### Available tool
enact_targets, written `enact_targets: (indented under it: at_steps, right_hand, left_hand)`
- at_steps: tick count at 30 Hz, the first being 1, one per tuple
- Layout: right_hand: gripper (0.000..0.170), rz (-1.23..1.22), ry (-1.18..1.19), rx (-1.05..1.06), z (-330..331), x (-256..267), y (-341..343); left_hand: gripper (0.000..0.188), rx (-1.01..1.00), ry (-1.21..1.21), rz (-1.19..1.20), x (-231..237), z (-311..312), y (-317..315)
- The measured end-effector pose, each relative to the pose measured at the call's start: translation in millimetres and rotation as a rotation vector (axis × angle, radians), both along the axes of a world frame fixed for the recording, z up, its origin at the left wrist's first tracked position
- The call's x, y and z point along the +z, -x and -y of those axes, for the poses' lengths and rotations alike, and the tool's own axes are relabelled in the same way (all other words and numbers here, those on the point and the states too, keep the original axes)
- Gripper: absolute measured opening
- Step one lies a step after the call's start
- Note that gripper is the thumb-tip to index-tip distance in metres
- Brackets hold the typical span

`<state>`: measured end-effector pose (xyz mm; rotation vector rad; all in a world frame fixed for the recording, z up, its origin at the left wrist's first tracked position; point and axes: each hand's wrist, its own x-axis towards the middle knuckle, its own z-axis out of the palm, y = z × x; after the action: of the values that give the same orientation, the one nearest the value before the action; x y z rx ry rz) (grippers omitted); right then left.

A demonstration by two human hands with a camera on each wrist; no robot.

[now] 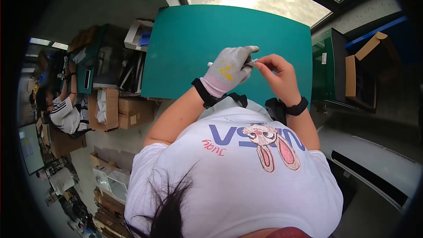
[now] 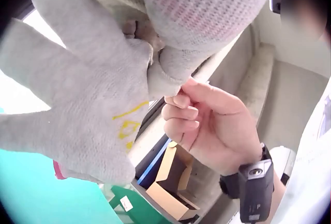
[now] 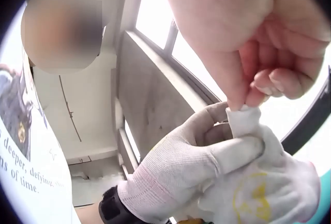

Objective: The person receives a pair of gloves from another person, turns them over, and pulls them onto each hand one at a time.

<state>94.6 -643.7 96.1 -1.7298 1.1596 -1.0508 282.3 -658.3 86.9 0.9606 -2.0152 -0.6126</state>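
My left hand (image 1: 227, 70) wears a pale knitted glove with a pink cuff and a yellow mark. Its fingers and thumb grip a second, loose glove (image 3: 258, 198), which also carries a yellow mark and hangs below the thumb in the right wrist view. That loose glove (image 2: 77, 84) looks spread out in the left wrist view, beside the gloved left hand (image 2: 196, 12). My bare right hand (image 1: 283, 77) pinches a small end of the white fabric between thumb and index finger. In the right wrist view, the right hand (image 3: 248, 32) is just above the gloved fingers.
Both hands are over a green table (image 1: 185, 31) beside a window. An opened cardboard box (image 1: 351, 77) lies at the right, and a white box (image 1: 133, 35) stands at the table's left edge. Further left, a person (image 1: 66, 114) sits near more boxes.
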Motion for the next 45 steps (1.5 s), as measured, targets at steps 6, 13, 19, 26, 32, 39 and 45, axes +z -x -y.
enact_targets:
  at_steps: [6, 13, 19, 26, 32, 39, 45]
  right_hand:
    - [0.007, 0.092, 0.263, -0.104, -4, 0, 5]
    - [0.023, 0.561, -0.227, -0.021, 14, -16, 13]
    - [0.035, 0.357, -0.309, 0.152, 10, -14, 6]
    - [0.028, 0.212, -0.568, 0.218, 17, -18, 11]
    - [0.025, 0.513, -0.506, 0.092, 14, -27, 20]
    - [0.025, 0.597, -0.501, 0.093, 10, -25, 16]
    - [0.025, 0.593, -0.243, -0.061, 7, -21, -2]
  left_hand:
    - [0.02, -0.008, -0.403, -0.115, -1, -2, -7]
    - [0.027, 0.0, -0.825, -0.228, 15, 2, -6]
    - [0.035, 0.047, -0.855, -0.393, 9, 7, -7]
    - [0.04, 0.018, -0.966, -0.544, -3, 13, -12]
    - [0.039, -0.135, -0.925, -0.428, 9, 6, -23]
    - [0.042, -0.039, -0.597, -0.389, 15, -7, -6]
    - [0.028, 0.163, -0.23, -0.019, 12, -5, 3]
